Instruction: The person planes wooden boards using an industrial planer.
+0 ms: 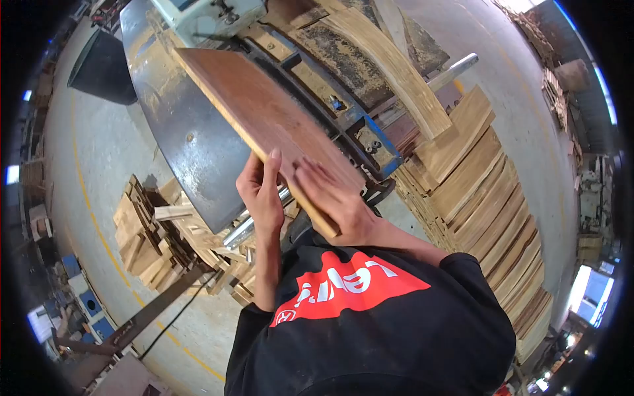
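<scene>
A long reddish-brown wooden board (pixel 264 99) stands tilted on its edge along the steel table (pixel 191 142) of a machine, its pale narrow edge facing up and left. My left hand (pixel 262 189) grips that pale edge near the board's close end, with the thumb on top and the fingers partly hidden. Against the board's broad brown face lies my right hand (pixel 333 201), its fingers stretched out, flat and slightly blurred. The board's near end comes close to my shirt.
Beside the board runs the machine's fence (pixel 310 86), with a blue bracket (pixel 386 148). A curved plank (pixel 396 66) rests beyond it. Stacked boards (pixel 492 204) stand at right, wood offcuts (pixel 155 237) at left. A dark bin (pixel 104 69) stands at upper left.
</scene>
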Demonstrator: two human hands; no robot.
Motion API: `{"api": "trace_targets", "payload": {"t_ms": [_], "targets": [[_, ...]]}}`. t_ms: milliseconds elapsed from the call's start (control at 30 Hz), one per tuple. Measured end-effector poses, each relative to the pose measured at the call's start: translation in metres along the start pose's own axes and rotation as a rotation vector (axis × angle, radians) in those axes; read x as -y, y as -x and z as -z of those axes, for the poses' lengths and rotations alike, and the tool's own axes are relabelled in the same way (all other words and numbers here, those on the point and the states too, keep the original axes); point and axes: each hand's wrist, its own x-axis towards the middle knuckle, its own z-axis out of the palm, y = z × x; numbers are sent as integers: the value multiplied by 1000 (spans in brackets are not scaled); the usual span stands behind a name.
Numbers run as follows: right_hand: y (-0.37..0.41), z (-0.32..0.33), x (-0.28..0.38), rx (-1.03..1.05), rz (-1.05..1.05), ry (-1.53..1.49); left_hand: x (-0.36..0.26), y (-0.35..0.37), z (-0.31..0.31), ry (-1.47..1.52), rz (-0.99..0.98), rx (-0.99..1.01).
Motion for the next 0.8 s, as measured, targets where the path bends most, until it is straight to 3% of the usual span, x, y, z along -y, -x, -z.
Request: {"api": "trace_targets", "payload": {"t_ms": [100, 133, 233, 300, 333, 367, 433, 467, 567, 800], "targets": [[-12, 14, 8, -43, -411, -468, -9, 0, -7, 45, -90, 19], [-9, 7, -6, -96, -388, -493, 5, 0, 1, -32, -137, 82], [3, -7, -29, -208, -660, -753, 41, 27, 25, -1008, -183, 125], [72, -46, -100, -226, -667, -542, 40, 52, 26, -1193, -35, 101], [81, -48, -109, -248, -744, -653, 40, 59, 26, -1283, 42, 94], [89, -49, -118, -280, -822, -762, 50, 60, 31, -1226, -19, 61], [67, -34, -105, -361, -1117, -1435, 89, 67, 50, -1123, -135, -9], [67, -32, -111, -352, -1175, -1546, 106, 66, 53, -1142, -171, -68], [73, -41, -138, -414, -1331, -1691, 141, 60, 59, -1072, -274, -1], [58, -48, -145, -460, -1379, -1693, 147, 53, 51, -985, -420, -92]]}}
